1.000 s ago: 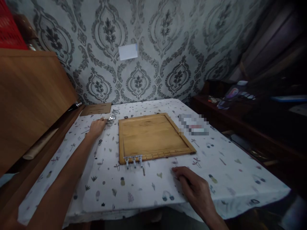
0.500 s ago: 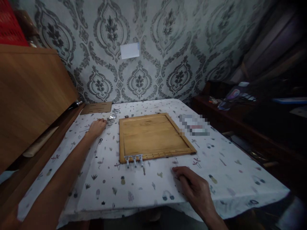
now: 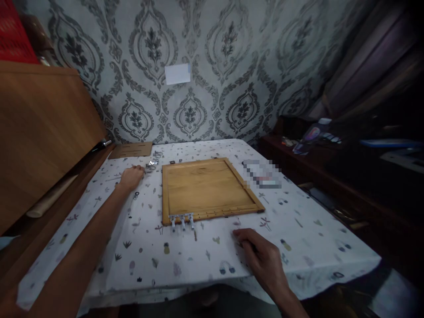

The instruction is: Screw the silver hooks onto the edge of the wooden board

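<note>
My left hand (image 3: 131, 177) rests on the far left of the cloth with its fingers curled, fingertips out of sight. Just beyond it lies a cluster of shiny metal hardware pieces (image 3: 153, 164). A framed wooden panel (image 3: 202, 187) lies flat mid-table. Three metal clips that look like hinges (image 3: 182, 219) sit in a row on its near left edge, arms sticking out over the cloth. Nearer to me, right of the panel's middle, my right hand (image 3: 261, 251) is closed with its thumb against the index finger. Whatever either hand may hold is hidden.
A patterned white tablecloth (image 3: 212, 254) covers the table. Brown cardboard (image 3: 130, 150) lies at the back left, beside a wooden cabinet (image 3: 43, 141). A blurred-out item (image 3: 263, 174) lies right of the panel. A bottle (image 3: 311, 134) stands on the dark furniture at right.
The whole view has shifted slightly, with the table and panel a little further left. Both hands keep nearly the same places and poses on the cloth.
</note>
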{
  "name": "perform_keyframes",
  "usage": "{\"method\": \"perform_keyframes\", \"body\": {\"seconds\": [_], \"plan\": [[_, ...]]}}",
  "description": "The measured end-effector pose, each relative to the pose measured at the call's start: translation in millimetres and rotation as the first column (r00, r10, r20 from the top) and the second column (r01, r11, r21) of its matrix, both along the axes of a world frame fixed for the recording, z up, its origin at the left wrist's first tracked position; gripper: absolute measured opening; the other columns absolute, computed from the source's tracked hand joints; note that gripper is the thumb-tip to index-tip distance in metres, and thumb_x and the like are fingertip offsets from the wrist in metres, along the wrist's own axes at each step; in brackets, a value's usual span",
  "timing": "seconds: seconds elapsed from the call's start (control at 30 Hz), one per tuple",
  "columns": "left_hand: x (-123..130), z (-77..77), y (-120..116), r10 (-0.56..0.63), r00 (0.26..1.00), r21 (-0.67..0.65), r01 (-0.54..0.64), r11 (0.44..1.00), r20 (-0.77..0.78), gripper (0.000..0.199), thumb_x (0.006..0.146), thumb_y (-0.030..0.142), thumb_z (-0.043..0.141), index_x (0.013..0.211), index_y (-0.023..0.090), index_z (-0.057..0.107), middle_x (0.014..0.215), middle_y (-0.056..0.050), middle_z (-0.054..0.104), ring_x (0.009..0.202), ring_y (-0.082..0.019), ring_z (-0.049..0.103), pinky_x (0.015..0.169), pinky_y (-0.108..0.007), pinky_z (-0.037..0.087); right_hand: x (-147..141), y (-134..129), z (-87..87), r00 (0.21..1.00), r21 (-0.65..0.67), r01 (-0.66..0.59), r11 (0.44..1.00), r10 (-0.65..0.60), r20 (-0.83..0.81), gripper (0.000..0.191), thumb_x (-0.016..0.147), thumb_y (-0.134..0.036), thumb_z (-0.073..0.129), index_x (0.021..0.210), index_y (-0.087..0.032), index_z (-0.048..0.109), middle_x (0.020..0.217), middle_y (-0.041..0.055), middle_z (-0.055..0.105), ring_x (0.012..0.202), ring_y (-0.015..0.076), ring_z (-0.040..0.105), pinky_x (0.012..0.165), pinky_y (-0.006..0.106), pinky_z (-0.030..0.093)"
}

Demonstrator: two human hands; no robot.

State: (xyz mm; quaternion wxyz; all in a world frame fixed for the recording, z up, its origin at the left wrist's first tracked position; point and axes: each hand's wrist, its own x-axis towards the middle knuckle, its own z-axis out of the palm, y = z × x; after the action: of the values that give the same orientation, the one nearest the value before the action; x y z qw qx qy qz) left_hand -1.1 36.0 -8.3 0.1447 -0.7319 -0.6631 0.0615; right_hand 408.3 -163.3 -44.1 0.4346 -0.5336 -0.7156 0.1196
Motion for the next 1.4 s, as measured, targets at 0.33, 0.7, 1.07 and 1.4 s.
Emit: {"method": "perform_keyframes", "body": {"seconds": [0.33, 0.7, 1.07, 1.4], "plan": [[2.1, 14.0, -17.1, 0.051, 0.988, 0.054, -0.059, 0.997, 0.147, 0.036, 0.092, 0.035, 0.056, 0.121, 0.014, 0.055, 0.120, -0.011, 0.058, 0.104, -0.022, 0.060, 0.088, -0.043, 0.054, -1.8, -0.2, 0.9, 1.000, -0.015, 0.004, 1.000, -0.004, -0.021, 0.021, 0.085, -0.024, 0.044, 0.071, -0.022, 0.059, 0.078, 0.0044, 0.073, 0.071, 0.0192, 0.071, 0.065, 0.028, 0.056], [54.4, 67.1, -106.7, -0.216, 0.815, -0.067, 0.297, 0.953, 0.538, 0.036, 0.099, 0.036, 0.030, 0.094, 0.015, 0.058, 0.078, -0.002, 0.062, 0.072, -0.013, 0.060, 0.067, -0.024, 0.047, -8.8, -7.6, 19.9, 0.990, -0.040, -0.120, 0.992, 0.117, -0.075, 0.019, 0.091, -0.025, 0.047, 0.094, -0.019, 0.065, 0.076, 0.0026, 0.070, 0.061, 0.0140, 0.064, 0.054, 0.023, 0.051], [111.1, 77.4, -206.5, -0.146, 0.615, -0.536, 0.762, 0.363, 0.775, 0.031, 0.098, 0.039, 0.037, 0.082, 0.018, 0.053, 0.076, -0.001, 0.057, 0.076, -0.013, 0.054, 0.071, -0.024, 0.039, -54.1, -64.2, 51.8, 0.798, 0.035, -0.602, 0.798, 0.598, 0.074, 0.023, 0.096, -0.026, 0.051, 0.116, -0.018, 0.058, 0.108, 0.0089, 0.063, 0.095, 0.0145, 0.063, 0.076, 0.026, 0.054], [113.8, 64.0, -201.2, -0.061, 0.645, -0.606, 0.743, 0.284, 0.762, 0.023, 0.096, 0.036, 0.044, 0.087, 0.020, 0.058, 0.085, -0.003, 0.062, 0.086, -0.014, 0.054, 0.077, -0.024, 0.039, -55.0, -73.8, 38.8, 0.736, -0.041, -0.675, 0.737, 0.669, -0.099, 0.021, 0.096, -0.016, 0.048, 0.113, -0.018, 0.060, 0.093, 0.0040, 0.068, 0.082, 0.0114, 0.064, 0.065, 0.023, 0.053]]}}
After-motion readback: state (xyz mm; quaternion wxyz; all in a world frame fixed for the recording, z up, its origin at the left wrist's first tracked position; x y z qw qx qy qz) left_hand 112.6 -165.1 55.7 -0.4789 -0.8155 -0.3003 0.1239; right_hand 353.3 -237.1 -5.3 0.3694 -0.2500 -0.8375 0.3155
